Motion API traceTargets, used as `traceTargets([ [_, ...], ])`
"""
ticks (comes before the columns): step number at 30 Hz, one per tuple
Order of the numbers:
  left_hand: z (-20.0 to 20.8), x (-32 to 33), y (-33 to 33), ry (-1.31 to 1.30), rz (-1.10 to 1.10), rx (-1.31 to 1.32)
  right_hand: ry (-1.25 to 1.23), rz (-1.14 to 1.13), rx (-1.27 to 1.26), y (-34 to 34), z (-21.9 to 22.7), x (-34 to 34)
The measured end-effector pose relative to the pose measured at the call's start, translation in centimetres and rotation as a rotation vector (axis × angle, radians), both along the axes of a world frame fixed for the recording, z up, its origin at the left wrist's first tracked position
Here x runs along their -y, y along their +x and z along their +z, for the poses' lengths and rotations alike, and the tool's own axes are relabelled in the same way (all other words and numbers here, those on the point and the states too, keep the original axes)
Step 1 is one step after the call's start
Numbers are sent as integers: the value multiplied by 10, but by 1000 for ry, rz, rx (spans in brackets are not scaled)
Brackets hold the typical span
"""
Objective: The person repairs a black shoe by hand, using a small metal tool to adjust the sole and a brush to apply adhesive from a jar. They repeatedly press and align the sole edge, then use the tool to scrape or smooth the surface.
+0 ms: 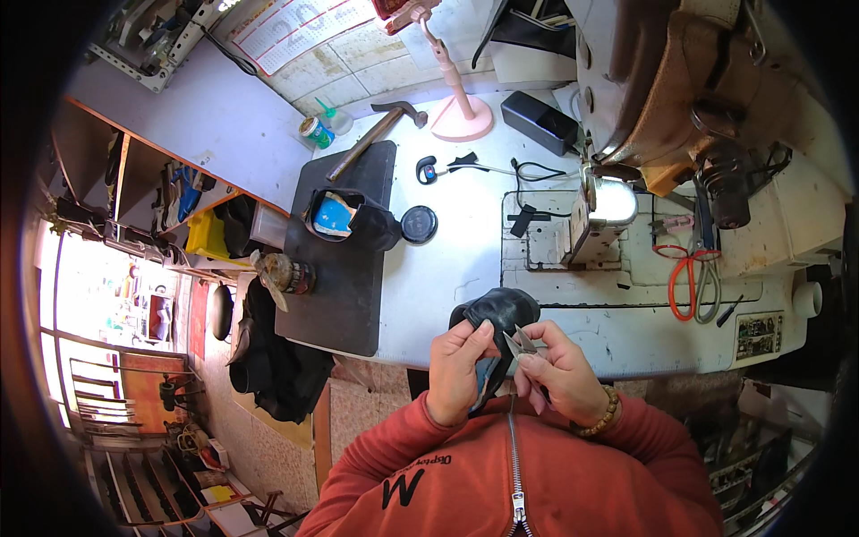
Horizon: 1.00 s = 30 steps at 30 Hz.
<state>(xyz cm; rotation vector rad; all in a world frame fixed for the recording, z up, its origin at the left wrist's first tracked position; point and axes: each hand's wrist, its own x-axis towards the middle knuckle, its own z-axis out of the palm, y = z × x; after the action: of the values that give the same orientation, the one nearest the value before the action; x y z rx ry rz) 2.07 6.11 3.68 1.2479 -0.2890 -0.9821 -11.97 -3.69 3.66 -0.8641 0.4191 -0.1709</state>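
Note:
My left hand [458, 369] is closed around a black leather shoe [503, 307], held in front of my chest at the table's near edge. The thumb presses on its upper side, and a bluish inner part shows below. In my right hand [565, 371] is a pair of small metal thread snips [519, 342]. Their two pointed blades stand apart, right against the leather near my left thumb. My fingers hide the rear of the snips, and the lower part of the shoe is mostly covered by my left hand.
A sewing machine [644, 98] stands at right, with red-handled scissors [683, 285] beside it. On a dark mat [344, 309] at left are a black boot [380, 231], a hammer [365, 143] and a jar [298, 276]. A pink stand [461, 118] is at the back.

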Motion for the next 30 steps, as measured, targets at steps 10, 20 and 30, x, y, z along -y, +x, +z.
traceTargets([
  [10,2,-1,-1,23,3,74,30,37,-13,0,7,5],
  [20,7,-2,-1,56,-67,152,-29,-5,-44,0,4,4],
  [30,0,-2,5,-56,-47,8,-117,-130,-4,-4,-3,-5],
])
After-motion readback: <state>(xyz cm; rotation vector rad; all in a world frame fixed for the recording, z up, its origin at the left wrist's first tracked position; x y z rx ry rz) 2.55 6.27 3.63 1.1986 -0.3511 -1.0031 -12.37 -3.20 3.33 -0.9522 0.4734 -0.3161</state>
